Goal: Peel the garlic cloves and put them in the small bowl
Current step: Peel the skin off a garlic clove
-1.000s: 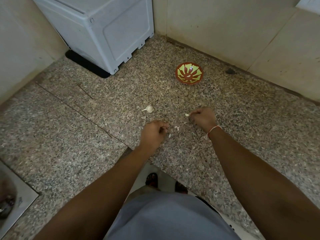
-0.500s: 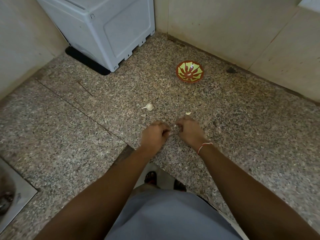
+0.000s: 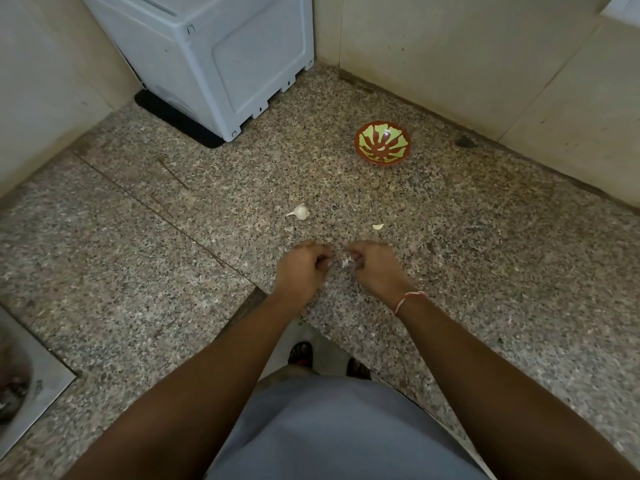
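My left hand (image 3: 303, 270) and my right hand (image 3: 372, 268) meet over the granite counter, fingers curled, both pinching a small white garlic clove (image 3: 345, 261) between them. A piece of garlic bulb (image 3: 300, 212) with its stalk lies on the counter just beyond my left hand. A single loose clove (image 3: 378, 226) lies beyond my right hand. The small red bowl (image 3: 360, 142) with a green pattern stands farther back to the right, with a pale bit inside it.
A grey plastic appliance (image 3: 221, 53) fills the back left corner on a black mat. Tiled walls close the counter at the back and right. A steel sink (image 3: 24, 386) shows at the lower left. The counter edge runs just before my body.
My right hand set a clove down on the counter, then drew back toward my left hand. Both hands now pinch a clove together.
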